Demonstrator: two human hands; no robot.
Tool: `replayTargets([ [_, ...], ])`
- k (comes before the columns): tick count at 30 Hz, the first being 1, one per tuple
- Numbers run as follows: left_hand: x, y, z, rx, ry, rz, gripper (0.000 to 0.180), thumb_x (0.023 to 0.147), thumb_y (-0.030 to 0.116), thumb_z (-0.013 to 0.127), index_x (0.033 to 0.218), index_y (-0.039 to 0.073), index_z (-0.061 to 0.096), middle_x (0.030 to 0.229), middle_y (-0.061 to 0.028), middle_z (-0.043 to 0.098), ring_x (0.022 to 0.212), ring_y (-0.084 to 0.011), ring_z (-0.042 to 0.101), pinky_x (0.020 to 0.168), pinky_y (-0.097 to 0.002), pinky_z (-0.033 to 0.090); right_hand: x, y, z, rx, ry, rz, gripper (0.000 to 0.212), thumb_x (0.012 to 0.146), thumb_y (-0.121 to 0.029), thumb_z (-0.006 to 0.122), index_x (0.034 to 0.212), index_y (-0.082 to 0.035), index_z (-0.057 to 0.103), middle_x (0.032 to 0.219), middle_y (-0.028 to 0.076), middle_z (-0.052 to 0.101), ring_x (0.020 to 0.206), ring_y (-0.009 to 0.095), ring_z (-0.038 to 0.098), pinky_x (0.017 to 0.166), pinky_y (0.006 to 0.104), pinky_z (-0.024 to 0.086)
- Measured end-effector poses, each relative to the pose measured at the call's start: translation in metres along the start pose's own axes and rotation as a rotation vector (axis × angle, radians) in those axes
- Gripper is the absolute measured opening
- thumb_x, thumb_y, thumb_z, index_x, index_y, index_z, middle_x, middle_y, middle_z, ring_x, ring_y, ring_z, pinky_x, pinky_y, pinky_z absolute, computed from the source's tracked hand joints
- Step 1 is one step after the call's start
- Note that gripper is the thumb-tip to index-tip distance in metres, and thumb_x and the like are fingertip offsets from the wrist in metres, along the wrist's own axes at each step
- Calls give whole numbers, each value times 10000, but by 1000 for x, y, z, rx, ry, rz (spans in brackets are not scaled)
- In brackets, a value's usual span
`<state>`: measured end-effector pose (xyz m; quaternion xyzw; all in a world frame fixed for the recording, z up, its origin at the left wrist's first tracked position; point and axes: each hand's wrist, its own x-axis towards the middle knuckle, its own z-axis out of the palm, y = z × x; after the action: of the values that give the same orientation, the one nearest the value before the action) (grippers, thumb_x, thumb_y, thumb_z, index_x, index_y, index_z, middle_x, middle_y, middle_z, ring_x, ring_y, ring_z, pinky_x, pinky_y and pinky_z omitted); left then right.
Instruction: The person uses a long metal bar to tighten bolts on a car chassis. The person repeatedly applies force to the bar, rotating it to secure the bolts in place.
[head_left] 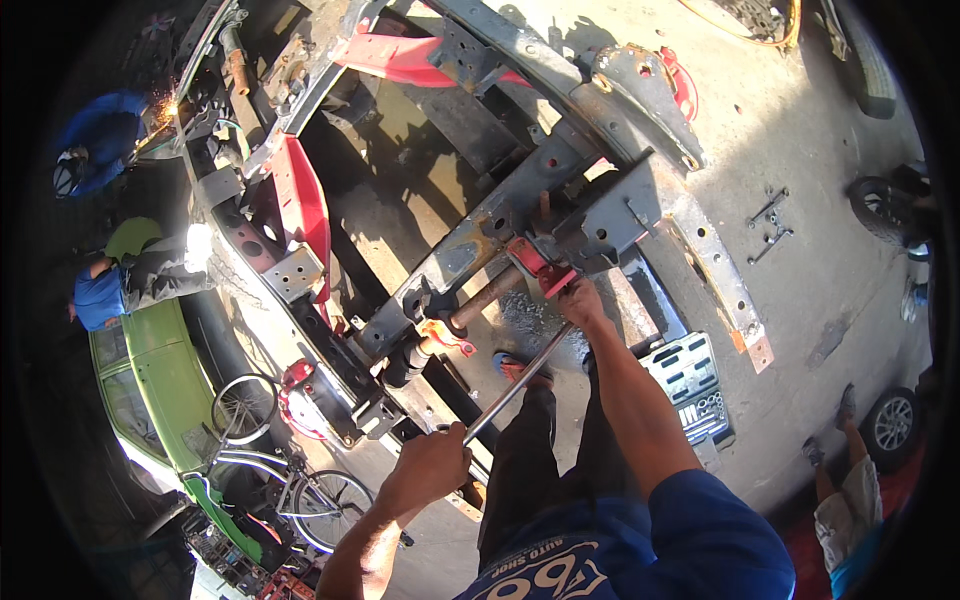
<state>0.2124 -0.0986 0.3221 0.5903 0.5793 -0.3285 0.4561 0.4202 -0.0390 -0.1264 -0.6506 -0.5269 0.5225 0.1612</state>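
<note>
My left hand (432,465) is closed round the lower end of a long metal bar (518,382). Up and to the right the bar slants to my right hand (582,303), whose fingers curl about its far end. That hand sits right against a red bracket (545,268) on a dark steel vehicle frame (450,262); the bar's tip is hidden in it. A rusty tube (485,300) runs from the bracket down-left to an orange-red clamp (447,335). Red cross braces (302,190) join other parts of the frame.
A socket set case (683,372) lies by my right side. Loose metal parts (770,225) lie on the concrete floor. Bicycles (290,470) and a green car body (150,370) stand at left, near a person in blue (100,295). Sparks (160,110) fly beside another person at far left.
</note>
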Motion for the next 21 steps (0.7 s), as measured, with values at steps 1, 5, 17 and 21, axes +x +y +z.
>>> replayTargets([
  [1, 10, -20, 20, -1, 52, -25, 300, 977, 318, 546, 1033, 25, 522, 746, -203, 668, 718, -418, 671, 658, -540, 516, -4, -7, -1, 108, 31, 44, 315, 850, -312, 639, 823, -4, 704, 850, 263, 679, 904, 419, 668, 757, 434, 552],
  [5, 55, -86, 107, -91, 126, -73, 287, 980, 345, 525, 1057, 68, 528, 770, -222, 669, 758, -429, 671, 662, -529, 527, -16, -28, -14, -15, 227, -278, 194, 842, -212, 637, 778, -46, 714, 718, 178, 679, 649, 353, 676, 562, 385, 521],
  [17, 121, -137, 140, -228, 133, -42, 229, 849, 215, 567, 998, 67, 656, 899, -189, 704, 926, -386, 689, 804, -467, 553, -25, -52, -30, 85, 54, 35, 207, 906, -171, 613, 1004, 2, 669, 881, 159, 697, 833, 271, 666, 766, 382, 501],
  [21, 156, -163, 185, -327, 210, 15, 246, 870, 244, 554, 1041, 94, 646, 941, -162, 711, 927, -374, 699, 818, -466, 559, -15, -59, -28, -68, 77, -58, 302, 939, -231, 640, 1158, -22, 636, 1001, 169, 702, 901, 311, 669, 790, 390, 501],
])
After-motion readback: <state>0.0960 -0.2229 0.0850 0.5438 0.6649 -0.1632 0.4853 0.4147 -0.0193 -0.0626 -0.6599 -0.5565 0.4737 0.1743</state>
